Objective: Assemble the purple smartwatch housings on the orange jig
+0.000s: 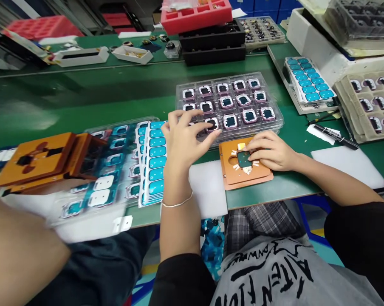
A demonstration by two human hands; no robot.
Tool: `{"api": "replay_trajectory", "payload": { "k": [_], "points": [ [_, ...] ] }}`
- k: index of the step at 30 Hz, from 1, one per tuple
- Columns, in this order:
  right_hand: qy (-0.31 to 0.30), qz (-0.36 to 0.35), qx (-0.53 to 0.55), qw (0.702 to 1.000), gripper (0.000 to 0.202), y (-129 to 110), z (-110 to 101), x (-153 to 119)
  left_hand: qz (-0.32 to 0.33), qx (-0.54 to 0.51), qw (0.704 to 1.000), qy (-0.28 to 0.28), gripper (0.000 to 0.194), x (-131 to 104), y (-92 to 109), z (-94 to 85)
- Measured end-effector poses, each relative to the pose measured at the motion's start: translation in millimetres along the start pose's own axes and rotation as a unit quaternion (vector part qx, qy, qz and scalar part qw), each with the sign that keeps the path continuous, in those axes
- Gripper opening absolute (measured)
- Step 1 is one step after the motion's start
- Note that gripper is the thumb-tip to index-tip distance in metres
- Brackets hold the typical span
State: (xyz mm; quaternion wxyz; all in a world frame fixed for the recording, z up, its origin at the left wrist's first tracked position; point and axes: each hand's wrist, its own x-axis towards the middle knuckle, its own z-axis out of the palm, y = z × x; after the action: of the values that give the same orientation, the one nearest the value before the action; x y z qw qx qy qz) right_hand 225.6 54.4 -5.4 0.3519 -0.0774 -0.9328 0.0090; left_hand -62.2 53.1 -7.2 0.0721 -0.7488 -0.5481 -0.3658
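My left hand [187, 138] reaches over a transparent plastic tray [276, 127], its fingers spread and curved. Thumb and forefinger are apart around a small white-rimmed square case [212, 123] in the front row; I see no grip on it. On an orange jig [227, 172] near the table edge lies a dark square part [244, 159] in the recess. My right hand [271, 151] bends over the jig, with fingertips drawn together at the upper right edge of that part. Small white tabs surround the recess. The underside of the right fingers is hidden.
Sheets of blue stickers [156, 163] lie left of my left wrist, beside another person's arm [20, 238] and stacked orange jigs [39, 157]. White foam sheets [209, 191] flank the jig. A black pen [337, 136] lies right. Black trays [214, 44] stand behind.
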Motion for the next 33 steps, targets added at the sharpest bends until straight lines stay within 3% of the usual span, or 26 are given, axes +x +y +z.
{"api": "replay_trajectory", "payload": {
  "k": [3, 9, 14, 19, 22, 25, 29, 33],
  "points": [
    [0.025, 0.006, 0.01, 1.0, 0.022, 1, 2, -2, 0.001, -0.025, 0.999, -0.04, 0.041, -1, -5, 0.8],
    [0.119, 0.089, 0.034, 0.988, 0.025, 0, -1, 2, -0.002, -0.107, 0.994, -0.015, 0.027, 5, -4, -4.5],
    [0.104, 0.139, 0.079, 0.982, 0.011, -6, -1, 8, 0.13, -0.217, 0.966, 0.048, 0.012, 7, 37, -7.5],
    [0.14, 0.14, 0.139, 0.97, 0.029, -11, 6, 9, 0.208, -0.326, 0.921, 0.038, 0.006, 1, 68, 8.1],
    [0.178, 0.203, 0.199, 0.942, 0.027, -13, 9, 7, 0.223, -0.335, 0.915, 0.001, 0.019, -1, 71, 10.5],
    [0.178, 0.261, 0.213, 0.925, 0.024, -14, 3, 8, 0.209, -0.329, 0.918, -0.066, 0.027, 0, 69, 0.9],
    [0.124, 0.238, 0.113, 0.957, 0.027, -16, -13, 10, 0.136, -0.299, 0.936, -0.125, 0.029, 4, 62, -21.3],
    [0.034, 0.18, 0.037, 0.982, 0.029, -20, -15, 10, 0.167, -0.221, 0.938, -0.209, 0.039, 5, 48, -29.4]
  ]
}}
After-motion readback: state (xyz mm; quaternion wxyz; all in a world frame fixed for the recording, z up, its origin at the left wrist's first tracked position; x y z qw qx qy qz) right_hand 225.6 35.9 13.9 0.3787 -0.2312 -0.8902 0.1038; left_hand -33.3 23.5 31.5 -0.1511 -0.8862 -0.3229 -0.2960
